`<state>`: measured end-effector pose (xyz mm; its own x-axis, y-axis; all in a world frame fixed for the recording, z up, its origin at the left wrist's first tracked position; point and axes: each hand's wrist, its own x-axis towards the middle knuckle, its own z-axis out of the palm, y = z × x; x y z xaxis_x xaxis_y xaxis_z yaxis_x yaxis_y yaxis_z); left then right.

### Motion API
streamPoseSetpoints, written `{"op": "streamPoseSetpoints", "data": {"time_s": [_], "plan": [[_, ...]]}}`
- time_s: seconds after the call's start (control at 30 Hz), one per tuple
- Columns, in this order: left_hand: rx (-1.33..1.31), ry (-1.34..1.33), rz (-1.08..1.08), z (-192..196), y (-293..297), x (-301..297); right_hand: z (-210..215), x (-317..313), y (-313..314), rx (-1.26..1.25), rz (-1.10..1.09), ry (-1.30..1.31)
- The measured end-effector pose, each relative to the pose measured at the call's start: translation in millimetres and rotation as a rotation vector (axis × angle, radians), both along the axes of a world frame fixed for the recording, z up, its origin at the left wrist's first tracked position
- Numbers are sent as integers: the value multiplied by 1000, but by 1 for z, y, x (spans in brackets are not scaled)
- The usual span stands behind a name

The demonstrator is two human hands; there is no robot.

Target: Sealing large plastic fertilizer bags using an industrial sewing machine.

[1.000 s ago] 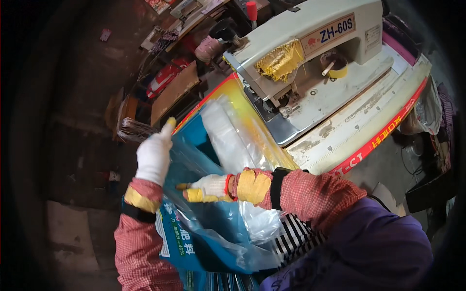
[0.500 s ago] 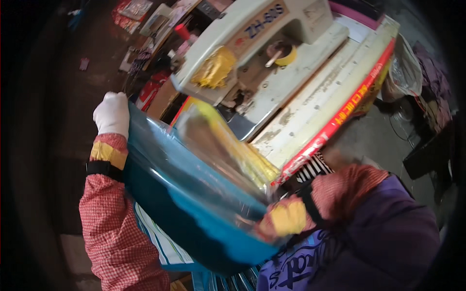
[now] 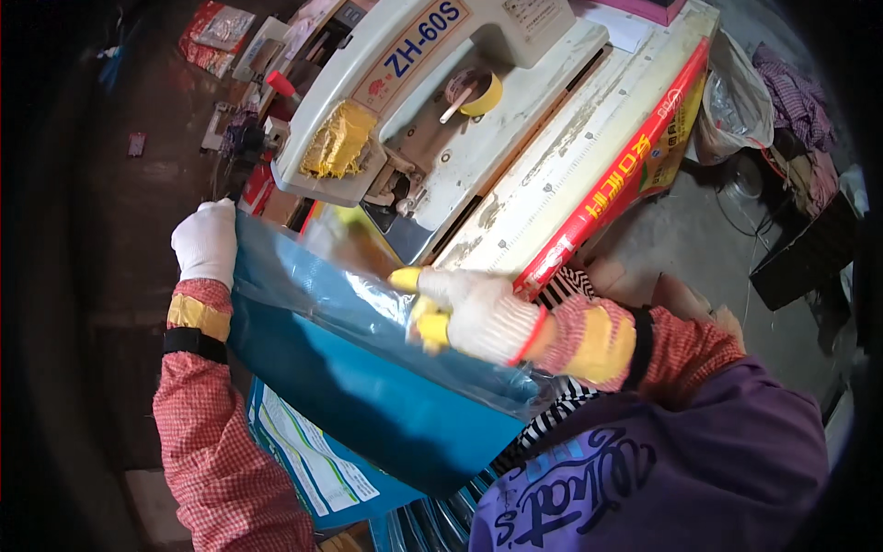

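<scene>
A blue plastic sack (image 3: 349, 377) with a clear film liner (image 3: 368, 299) along its upper edge hangs slanting across my lap. My left hand (image 3: 206, 244), in a white glove, is closed on the sack's upper left corner. My right hand (image 3: 474, 313), in a white glove with yellow fingertips, lies over the liner near the middle of that edge. Its fingers are somewhat blurred, with a gap between the upper one and the lower ones. Part of another blue sack with a white printed panel (image 3: 308, 451) shows beneath.
Just beyond the sack stands a pale industrial sewing machine (image 3: 368, 101) with a yellow patch on its head. A yellow tape roll (image 3: 483, 97) sits on its bed. The table edge (image 3: 616, 184) wears red-and-yellow wrapping. A clear bag (image 3: 736, 110) and cloth lie at the right.
My right hand has come up and left from the sack's right end onto the liner edge. My left hand still grips its corner. The machine appears shifted left in view.
</scene>
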<state>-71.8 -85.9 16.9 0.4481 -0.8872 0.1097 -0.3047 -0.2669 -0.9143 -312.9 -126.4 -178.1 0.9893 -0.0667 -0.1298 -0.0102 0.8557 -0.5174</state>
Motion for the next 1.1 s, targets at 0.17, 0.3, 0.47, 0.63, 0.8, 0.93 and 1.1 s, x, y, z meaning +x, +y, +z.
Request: {"op": "streamPoseSetpoints", "data": {"time_s": [0.17, 0.3, 0.47, 0.63, 0.8, 0.93, 1.1], "plan": [[51, 48, -7, -8, -12, -2, -35, 25, 6, -716, 323, 190], [-98, 380, 157, 16, -18, 30, -19, 25, 10, -1499, 55, -3], [-472, 354, 102, -49, -39, 88, 6, 34, 41, -1440, -353, -27], [-278, 246, -502, -221, -22, 53, -22, -62, -1, -1039, 108, 142], [-380, 636, -577, -227, -10, 44, -90, -107, 1, -368, -102, 562], [-458, 755, -812, -232, -17, 65, -85, -110, 7, -723, -216, 524], [-367, 1039, -408, -230, -17, 70, -16, -95, -20, -1269, 320, 806]]}}
